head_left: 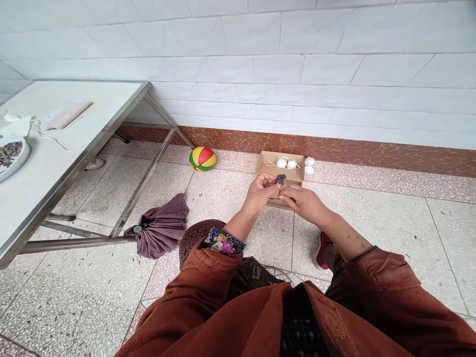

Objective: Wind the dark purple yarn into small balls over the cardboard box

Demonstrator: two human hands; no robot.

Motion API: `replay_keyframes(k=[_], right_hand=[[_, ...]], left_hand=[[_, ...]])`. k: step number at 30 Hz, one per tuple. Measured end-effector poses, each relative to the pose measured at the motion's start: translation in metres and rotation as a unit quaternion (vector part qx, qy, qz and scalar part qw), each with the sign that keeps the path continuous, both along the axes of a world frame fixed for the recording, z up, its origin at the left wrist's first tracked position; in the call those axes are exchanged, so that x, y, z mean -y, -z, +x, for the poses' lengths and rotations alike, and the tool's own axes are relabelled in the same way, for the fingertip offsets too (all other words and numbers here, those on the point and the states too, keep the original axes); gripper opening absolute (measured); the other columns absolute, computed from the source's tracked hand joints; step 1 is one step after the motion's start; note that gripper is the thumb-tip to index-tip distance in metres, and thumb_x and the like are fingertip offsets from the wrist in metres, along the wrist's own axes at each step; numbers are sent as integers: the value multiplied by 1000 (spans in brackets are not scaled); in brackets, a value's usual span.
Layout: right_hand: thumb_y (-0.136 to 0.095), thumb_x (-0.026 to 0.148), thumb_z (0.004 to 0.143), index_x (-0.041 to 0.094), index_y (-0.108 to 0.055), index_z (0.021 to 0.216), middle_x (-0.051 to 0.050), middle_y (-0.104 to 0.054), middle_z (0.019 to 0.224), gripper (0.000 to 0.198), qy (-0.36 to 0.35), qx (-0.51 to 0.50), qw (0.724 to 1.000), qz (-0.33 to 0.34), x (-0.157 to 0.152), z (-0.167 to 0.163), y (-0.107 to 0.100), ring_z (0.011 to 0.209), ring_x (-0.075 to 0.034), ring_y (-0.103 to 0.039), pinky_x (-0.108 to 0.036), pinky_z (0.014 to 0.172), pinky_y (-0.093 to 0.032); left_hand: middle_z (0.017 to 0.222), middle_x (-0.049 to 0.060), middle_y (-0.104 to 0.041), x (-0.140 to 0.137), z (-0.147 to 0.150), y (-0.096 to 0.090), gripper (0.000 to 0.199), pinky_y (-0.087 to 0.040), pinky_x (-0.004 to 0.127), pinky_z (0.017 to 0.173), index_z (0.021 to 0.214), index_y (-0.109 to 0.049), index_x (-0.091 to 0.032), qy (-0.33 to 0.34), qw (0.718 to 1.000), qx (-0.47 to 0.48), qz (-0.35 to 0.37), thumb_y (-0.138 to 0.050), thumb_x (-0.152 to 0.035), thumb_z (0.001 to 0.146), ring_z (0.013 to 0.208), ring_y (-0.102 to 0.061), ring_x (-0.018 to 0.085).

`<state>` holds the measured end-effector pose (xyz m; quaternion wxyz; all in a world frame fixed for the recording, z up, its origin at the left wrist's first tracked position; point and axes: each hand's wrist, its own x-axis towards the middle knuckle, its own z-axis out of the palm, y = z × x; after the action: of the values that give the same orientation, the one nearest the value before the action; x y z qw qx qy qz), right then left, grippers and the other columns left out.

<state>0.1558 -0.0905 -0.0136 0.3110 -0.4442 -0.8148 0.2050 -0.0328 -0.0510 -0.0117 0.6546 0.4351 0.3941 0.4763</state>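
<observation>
- Above the near part of the cardboard box [298,174], toward the wall, a small dark bluish-purple piece [280,179] is held up between the hands; it looks knitted or bunched, though its make cannot be told for certain.
- By appearance, a close fingertip step is in hand, with the piece being worked or adjusted at its near edge.
- For the next move, a firm pinch on the left and small, precise finger movements on the right seem to be called for.
- By the left hand [262,191], the piece is gripped between thumb and fingers, with its far end left exposed.
- The right hand [302,201] is brought in from the right, palm down, its fingers curled and their tips met with the left thumb; whether anything is pinched there cannot be told.
- Both forearms are extended forward and angled inward, with the wrists kept low.
- Farther off, white yarn balls [281,162] are held in the box's far part.
</observation>
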Motion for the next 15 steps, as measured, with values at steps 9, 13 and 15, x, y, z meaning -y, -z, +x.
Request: replay_keyframes(k=[9,13,15], right_hand=[[-60,34,110,26,-78,103,-6,-77,94,21,68,-55,994,58,-8,18,-19,87,-22,-72,-35,80,-59],[-61,27,107,25,-75,97,-6,-77,93,17,123,-51,991,21,-16,22,-7,89,-23,-72,-37,83,-58],[-60,24,106,24,-74,96,-5,-75,90,18,113,-26,993,-3,-14,19,0,86,-23,-71,-36,80,-57]], left_hand=[[78,-3,-66,3,0,2,37,-44,28,73,86,-63,-19,120,988,-93,32,-94,-32,70,69,-55,10],[82,-2,-67,9,1,-5,37,-47,29,77,91,-66,-19,190,980,-36,35,-94,-36,74,74,-59,11],[86,-2,-68,8,1,-6,39,-48,29,80,93,-66,-20,153,988,-7,27,-95,-37,73,79,-61,11]])
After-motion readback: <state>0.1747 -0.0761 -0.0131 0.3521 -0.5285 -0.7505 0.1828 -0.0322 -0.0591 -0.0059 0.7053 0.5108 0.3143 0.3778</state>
